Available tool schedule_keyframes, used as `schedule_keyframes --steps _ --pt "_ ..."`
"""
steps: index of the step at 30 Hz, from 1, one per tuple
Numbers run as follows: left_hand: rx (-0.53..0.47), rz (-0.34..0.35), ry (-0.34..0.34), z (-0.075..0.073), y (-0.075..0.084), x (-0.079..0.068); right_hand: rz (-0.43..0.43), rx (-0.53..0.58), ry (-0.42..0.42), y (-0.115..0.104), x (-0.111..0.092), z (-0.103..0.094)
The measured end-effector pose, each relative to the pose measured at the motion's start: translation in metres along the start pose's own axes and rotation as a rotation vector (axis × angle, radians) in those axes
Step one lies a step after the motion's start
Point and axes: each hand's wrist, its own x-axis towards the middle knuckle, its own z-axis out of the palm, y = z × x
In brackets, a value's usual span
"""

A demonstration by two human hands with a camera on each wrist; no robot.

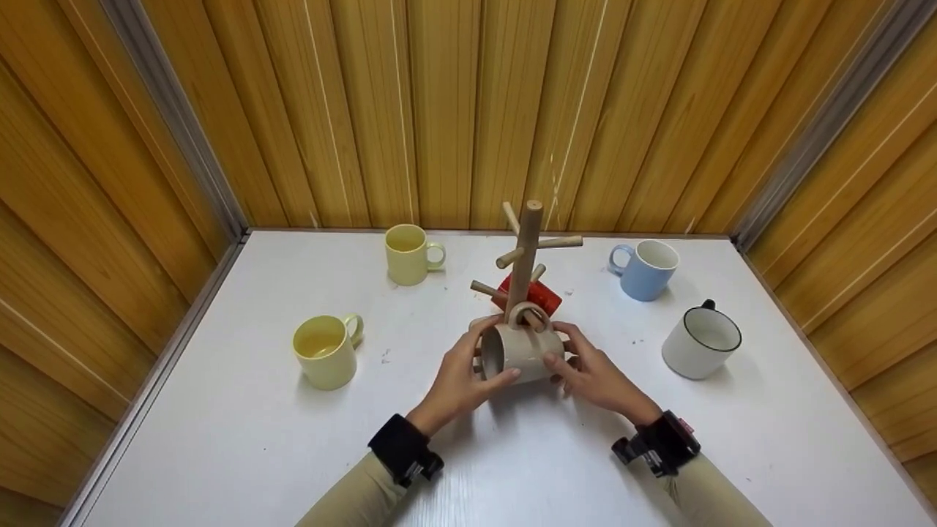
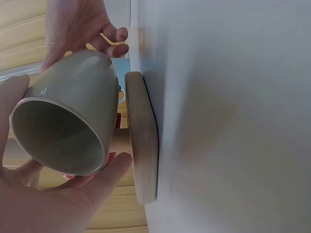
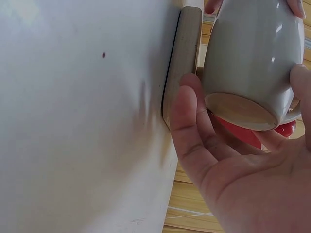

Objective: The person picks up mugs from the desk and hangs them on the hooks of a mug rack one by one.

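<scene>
A light grey mug (image 1: 523,355) lies sideways in the air in front of a wooden mug tree (image 1: 524,256), its handle on top. The end of a low peg shows through the handle loop. My left hand (image 1: 460,372) grips the mug at its mouth end, thumb in front and fingers behind. At the base end my right hand (image 1: 596,377) holds it with thumb and fingers. In the left wrist view the mug's open mouth (image 2: 58,138) faces the camera, beside the tree's wooden base (image 2: 142,141). Behind the post a red mug (image 1: 543,295) is partly hidden.
Two yellow mugs (image 1: 326,353) stand at the left, one farther back. On the right are a blue mug (image 1: 647,271) and a white mug (image 1: 700,342) with a black rim. Wood-look panels (image 1: 439,110) enclose the white table (image 1: 241,410) at the back and sides.
</scene>
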Motion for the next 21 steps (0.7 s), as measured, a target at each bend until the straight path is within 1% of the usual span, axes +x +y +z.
schedule_keyframes --steps 4,12,17,21 --pt "0.003 0.016 0.004 -0.0008 0.0001 -0.0007 -0.01 -0.008 -0.003 0.0001 0.0001 -0.0002" --pt "0.017 0.019 0.008 -0.0005 -0.0008 -0.0015 -0.025 -0.021 -0.002 -0.0002 -0.0007 0.0005" --pt "0.022 -0.004 -0.003 -0.0023 0.0001 -0.0005 -0.02 -0.027 0.007 0.0003 -0.0014 -0.0003" --pt "0.036 -0.022 0.01 -0.0056 0.0013 0.0022 -0.029 -0.044 0.006 -0.0001 -0.002 -0.0014"
